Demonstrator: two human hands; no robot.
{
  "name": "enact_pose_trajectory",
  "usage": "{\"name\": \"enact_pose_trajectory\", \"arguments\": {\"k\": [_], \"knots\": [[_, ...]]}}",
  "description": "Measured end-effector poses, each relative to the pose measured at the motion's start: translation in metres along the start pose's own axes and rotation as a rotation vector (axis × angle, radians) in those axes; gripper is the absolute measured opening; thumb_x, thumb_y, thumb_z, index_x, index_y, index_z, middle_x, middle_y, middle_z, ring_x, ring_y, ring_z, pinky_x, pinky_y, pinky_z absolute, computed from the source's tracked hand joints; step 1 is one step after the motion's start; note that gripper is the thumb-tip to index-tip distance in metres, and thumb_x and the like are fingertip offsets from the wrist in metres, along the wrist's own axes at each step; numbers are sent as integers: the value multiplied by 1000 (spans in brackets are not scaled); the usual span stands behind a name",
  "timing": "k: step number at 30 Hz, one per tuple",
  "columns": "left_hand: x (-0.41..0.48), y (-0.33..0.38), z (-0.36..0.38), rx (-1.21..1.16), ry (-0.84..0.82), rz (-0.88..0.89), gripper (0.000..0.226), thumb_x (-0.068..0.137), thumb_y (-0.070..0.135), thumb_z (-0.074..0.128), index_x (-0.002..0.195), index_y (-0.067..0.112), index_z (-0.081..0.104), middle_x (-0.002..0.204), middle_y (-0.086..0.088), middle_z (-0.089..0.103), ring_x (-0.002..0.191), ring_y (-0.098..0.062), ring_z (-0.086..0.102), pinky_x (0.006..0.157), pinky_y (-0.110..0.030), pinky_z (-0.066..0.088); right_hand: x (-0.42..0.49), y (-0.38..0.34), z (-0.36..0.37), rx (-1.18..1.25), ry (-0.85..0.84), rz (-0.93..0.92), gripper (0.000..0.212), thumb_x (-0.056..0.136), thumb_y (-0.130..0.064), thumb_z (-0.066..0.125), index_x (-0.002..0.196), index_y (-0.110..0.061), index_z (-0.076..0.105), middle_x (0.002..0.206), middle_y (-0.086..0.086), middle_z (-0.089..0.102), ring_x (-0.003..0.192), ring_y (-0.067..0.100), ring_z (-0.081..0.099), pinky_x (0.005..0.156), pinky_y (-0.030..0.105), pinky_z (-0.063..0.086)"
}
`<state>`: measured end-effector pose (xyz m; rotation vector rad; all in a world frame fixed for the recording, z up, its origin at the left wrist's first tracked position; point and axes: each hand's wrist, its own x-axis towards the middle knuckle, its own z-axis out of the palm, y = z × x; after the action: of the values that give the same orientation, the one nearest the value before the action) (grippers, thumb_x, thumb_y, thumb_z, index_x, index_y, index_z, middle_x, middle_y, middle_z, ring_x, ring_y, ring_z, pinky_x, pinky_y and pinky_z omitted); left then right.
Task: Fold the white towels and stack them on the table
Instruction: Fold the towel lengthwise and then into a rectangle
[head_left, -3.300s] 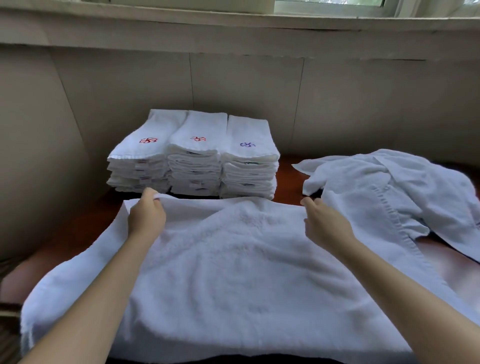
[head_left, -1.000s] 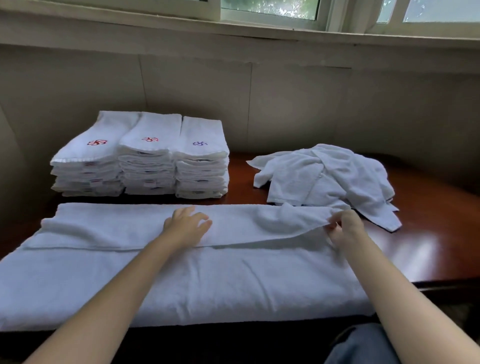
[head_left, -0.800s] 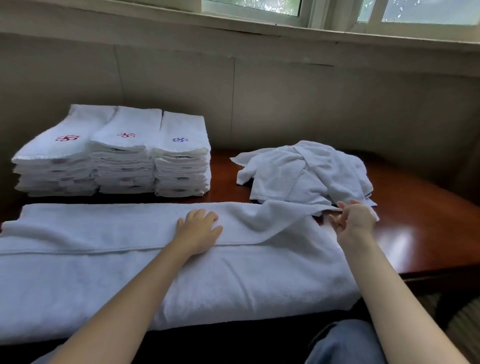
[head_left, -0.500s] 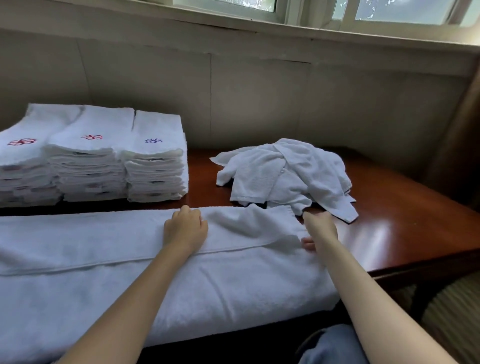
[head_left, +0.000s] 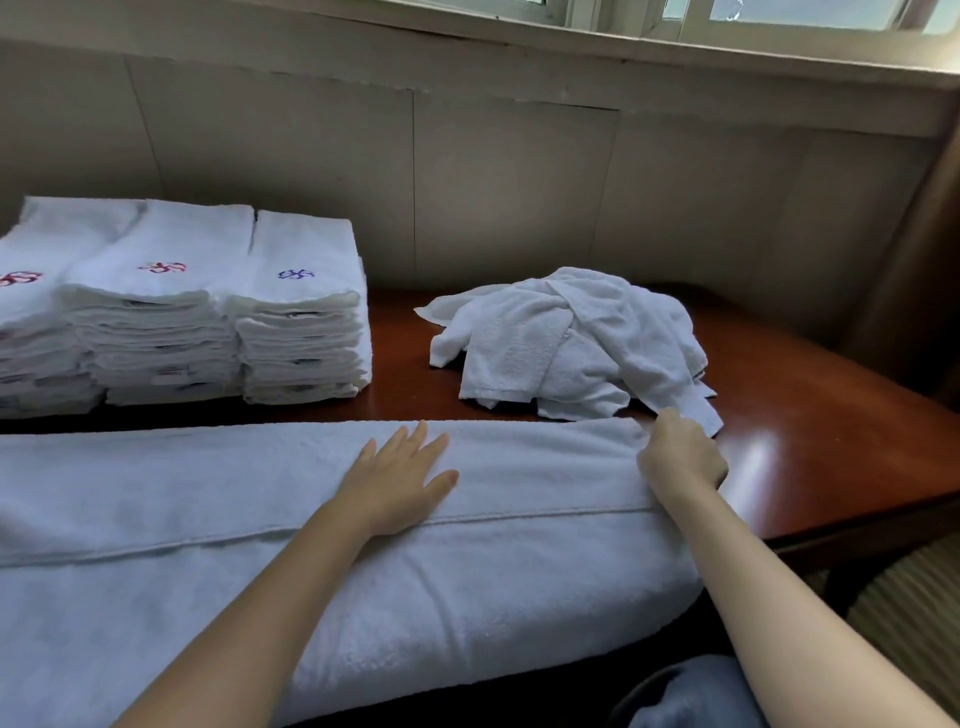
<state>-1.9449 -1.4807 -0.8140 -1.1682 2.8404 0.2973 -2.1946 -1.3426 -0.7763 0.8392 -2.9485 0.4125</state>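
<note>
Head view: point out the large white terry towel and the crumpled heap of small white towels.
Large white terry towel (head_left: 493, 582): head view, lower layer.
Crumpled heap of small white towels (head_left: 566, 338): head view, its middle.

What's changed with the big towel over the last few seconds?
The far edge of the big towel was folded over toward the person. The left hand let go and now presses flat on the flap; the right hand pulled the flap's right end straight and laid it down, fingers curled on it. The folded stacks and loose pile stayed put.
</note>
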Motion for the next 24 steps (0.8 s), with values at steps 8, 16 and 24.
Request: {"name": "enact_pose_trajectory", "arguments": {"k": [8, 16, 24], "knots": [[-14, -26, -14, -2, 47, -94, 60, 98, 57, 21, 152, 32, 12, 161, 2, 1, 147, -12, 3, 118, -42, 4, -25, -61, 37, 81, -181, -627, 53, 98, -41, 39, 147, -22, 30, 154, 9, 25, 141, 27, 21, 114, 42, 19], [-73, -166, -27, -58, 98, -533, 53, 100, 52, 19, 151, 38, 12, 161, 0, 2, 147, -17, 5, 117, -46, 9, -32, -84, 51, -129, -353, -299, 55, 97, -49, 17, 150, -35, 12, 160, 4, 1, 146, 35, -2, 112, 60, 0], [-161, -270, -28, -176, 387, -1064, 56, 97, 46, 35, 144, 16, 36, 144, -15, 39, 129, -36, 36, 103, -45, 33, -114, -210, 69, -85, -93, -957, 33, 94, -22, 37, 122, -17, 54, 149, 10, 28, 143, 30, 11, 112, 58, 8]]}}
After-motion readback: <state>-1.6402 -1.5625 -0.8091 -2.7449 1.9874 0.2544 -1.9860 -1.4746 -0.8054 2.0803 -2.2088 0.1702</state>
